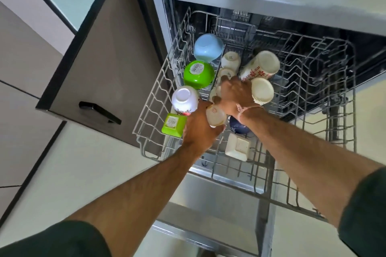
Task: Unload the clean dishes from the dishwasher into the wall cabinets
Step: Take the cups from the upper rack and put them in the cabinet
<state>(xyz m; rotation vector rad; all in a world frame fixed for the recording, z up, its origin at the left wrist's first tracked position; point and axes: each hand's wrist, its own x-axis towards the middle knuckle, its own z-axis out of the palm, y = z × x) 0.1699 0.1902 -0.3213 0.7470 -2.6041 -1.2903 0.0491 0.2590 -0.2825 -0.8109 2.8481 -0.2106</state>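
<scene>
Now our left grip (200, 129) wraps a small cream cup (216, 116) in the upper rack (158, 89). The right grip (234, 96) curls at a second cup (227, 73); we cannot tell whether it holds. Glazed ceramic looks light, brittle and slick, so we would clasp the body.

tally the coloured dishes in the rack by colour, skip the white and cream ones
green: 2, the green bowl and the green square container
light blue: 1, the light blue bowl
dark blue: 1, the dark blue piece, partly hidden
total: 4
</scene>
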